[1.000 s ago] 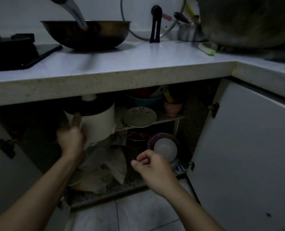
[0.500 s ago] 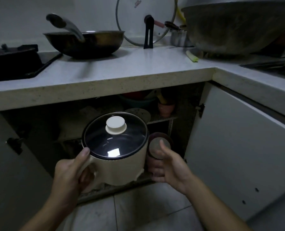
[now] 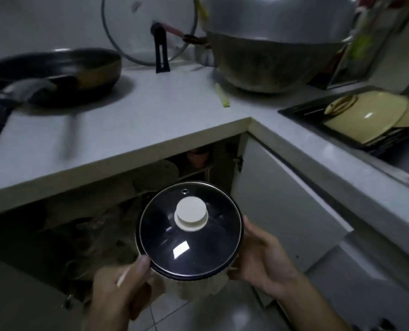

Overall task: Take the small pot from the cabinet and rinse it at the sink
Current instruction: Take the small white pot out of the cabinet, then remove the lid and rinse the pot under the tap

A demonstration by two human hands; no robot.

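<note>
In the head view, the small pot (image 3: 194,289) sits in the lower middle of the frame, held in the air in front of the open cabinet (image 3: 84,225), above the tiled floor (image 3: 213,314). Its dark glass lid (image 3: 190,231) is on, with a pale round knob (image 3: 191,216) at the centre, and only a strip of the cream body shows below the lid's rim. The left hand (image 3: 117,295), at lower left of the pot, has its fingers closed around the pot's pale handle, thumb up against the lid's edge. The right hand (image 3: 262,261) is pressed to the pot's right side, fingers curved around the wall and partly hidden under it. The cabinet interior is dark; a plate (image 3: 156,174) and a pinkish cup (image 3: 197,156) can be made out on a shelf inside. The white cabinet door (image 3: 284,211) stands open at right. On the surface (image 3: 151,115) above, a dark pan (image 3: 55,75) is at upper left, a glass lid leans on a black stand (image 3: 160,50) at top centre, and a large metal pot (image 3: 275,41) is at upper right. The sink (image 3: 299,111) at the right edge holds pale yellow bowls (image 3: 368,115).
</note>
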